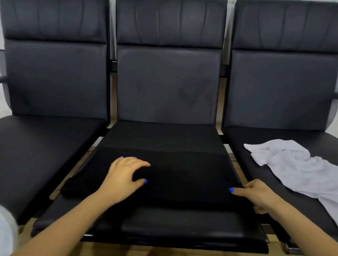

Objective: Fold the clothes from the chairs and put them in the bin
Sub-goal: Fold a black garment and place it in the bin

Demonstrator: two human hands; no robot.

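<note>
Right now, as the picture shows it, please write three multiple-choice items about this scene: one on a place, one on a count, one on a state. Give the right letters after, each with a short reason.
1. Where does the white garment lie?
A. on the left chair seat
B. on the right chair seat
C. on the floor

2. How many black chairs stand side by side?
A. two
B. three
C. four

3. What is the right hand doing?
A. pinching the right edge of the black garment
B. holding the white garment
C. resting on the chair's backrest

Answers:
1 B, the white cloth lies crumpled on the right chair seat.
2 B, three backrests stand in a row.
3 A, its fingers curl at the dark cloth's edge on the middle chair seat, while the left hand rests on that cloth.
</note>
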